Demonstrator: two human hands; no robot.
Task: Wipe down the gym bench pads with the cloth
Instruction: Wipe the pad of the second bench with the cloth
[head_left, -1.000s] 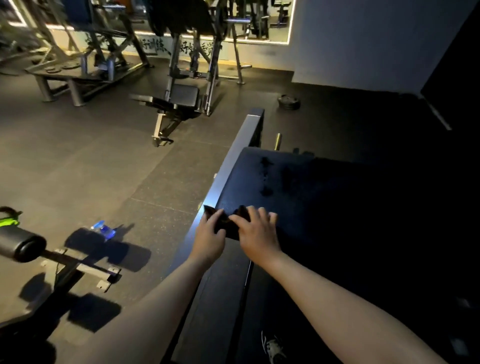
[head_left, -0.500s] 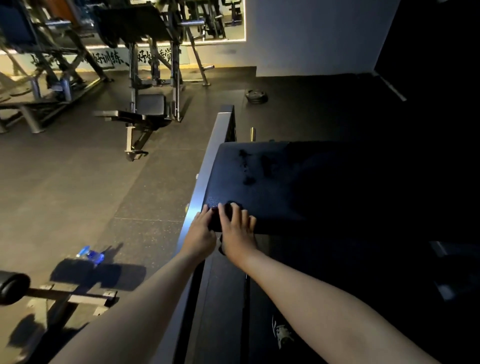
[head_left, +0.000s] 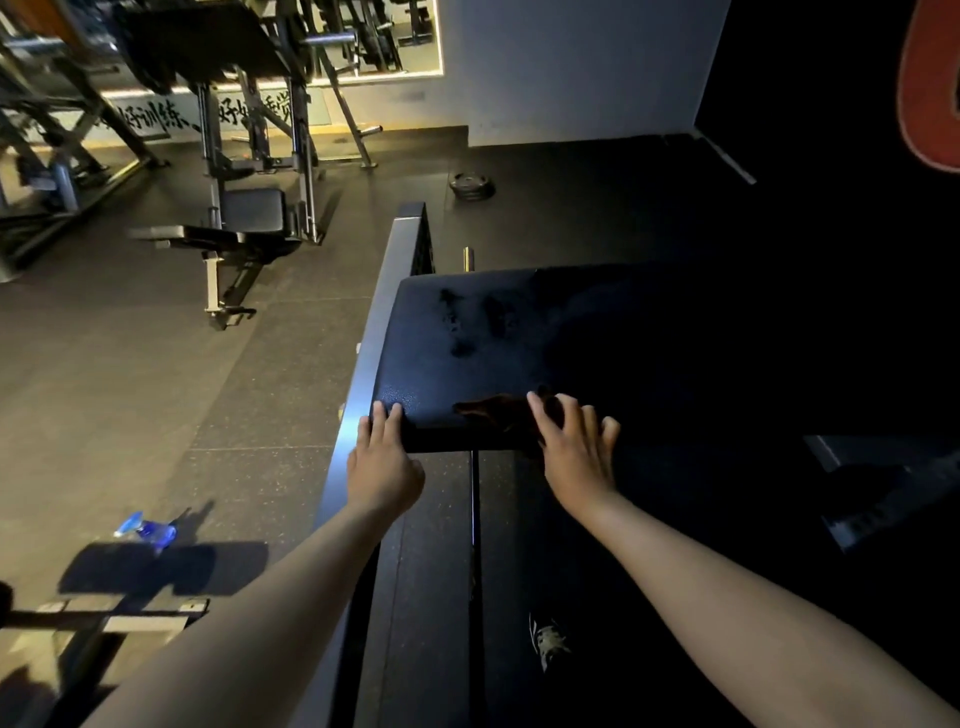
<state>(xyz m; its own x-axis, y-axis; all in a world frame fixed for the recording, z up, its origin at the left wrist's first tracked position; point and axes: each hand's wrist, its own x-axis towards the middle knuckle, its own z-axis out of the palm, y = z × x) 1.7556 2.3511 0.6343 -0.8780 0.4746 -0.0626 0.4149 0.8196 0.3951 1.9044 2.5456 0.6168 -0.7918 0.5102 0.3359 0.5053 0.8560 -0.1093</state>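
Observation:
A black padded bench pad (head_left: 467, 353) fills the middle of the head view, with darker wet smears near its far left corner. Along the pad's near edge lies a dark cloth (head_left: 498, 410). My right hand (head_left: 574, 447) presses on the cloth with fingers spread flat over it. At the pad's near left corner, my left hand (head_left: 382, 462) rests with its fingers over the edge. The right part of the pad is lost in shadow.
A grey metal frame rail (head_left: 374, 332) runs along the pad's left side. A blue spray bottle (head_left: 148, 530) lies on the floor at left. An adjustable bench (head_left: 228, 239) and racks stand behind; a weight plate (head_left: 471, 184) lies on the floor beyond.
My right hand has slid the cloth to the right along the pad's near edge, away from the left hand. The left hand stays at the near left corner. The view shifted.

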